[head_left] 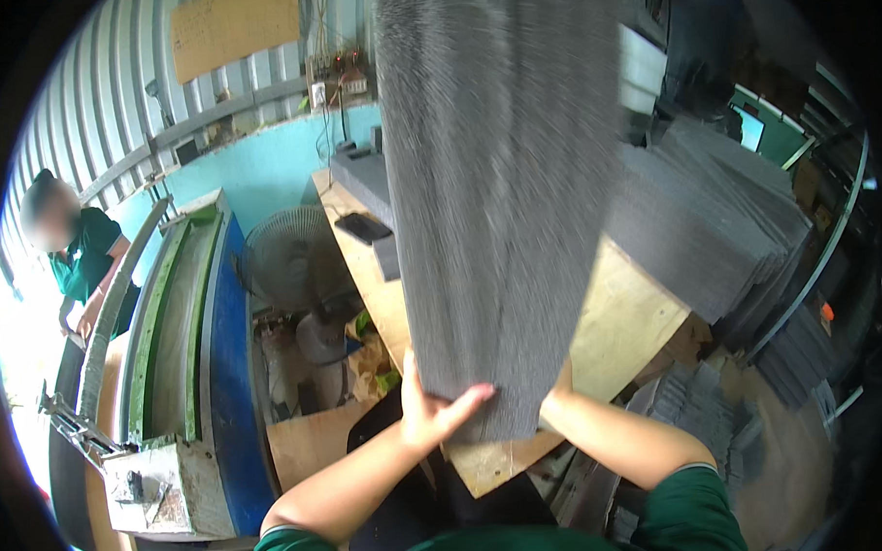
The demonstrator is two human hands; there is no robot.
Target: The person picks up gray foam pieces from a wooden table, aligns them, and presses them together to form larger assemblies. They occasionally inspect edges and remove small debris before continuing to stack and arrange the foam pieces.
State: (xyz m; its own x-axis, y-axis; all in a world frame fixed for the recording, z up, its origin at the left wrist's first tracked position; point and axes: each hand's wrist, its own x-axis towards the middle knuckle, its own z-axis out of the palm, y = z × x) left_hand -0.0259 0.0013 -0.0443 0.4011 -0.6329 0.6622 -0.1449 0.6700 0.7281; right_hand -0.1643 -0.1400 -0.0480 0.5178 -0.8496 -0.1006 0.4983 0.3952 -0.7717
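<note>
A long dark grey foam sheet (pixel 502 205) rises in front of me, tall and upright, partly smeared by motion. My left hand (pixel 434 412) grips its lower left edge, the thumb lying across the near face and the fingers behind it. At the lower right edge, my right hand (pixel 559 396) holds the same sheet; most of its fingers are hidden behind the foam. Below and behind the sheet is a plywood table (pixel 627 313), much of it covered from view.
Grey foam sheets (pixel 701 218) are stacked at the right. Left of the table stand a fan (pixel 299 256) and a blue and green machine (pixel 233 380), with a person (pixel 95 254) beside it. A dark phone-like object (pixel 364 228) and grey foam blocks (pixel 360 181) lie on the table.
</note>
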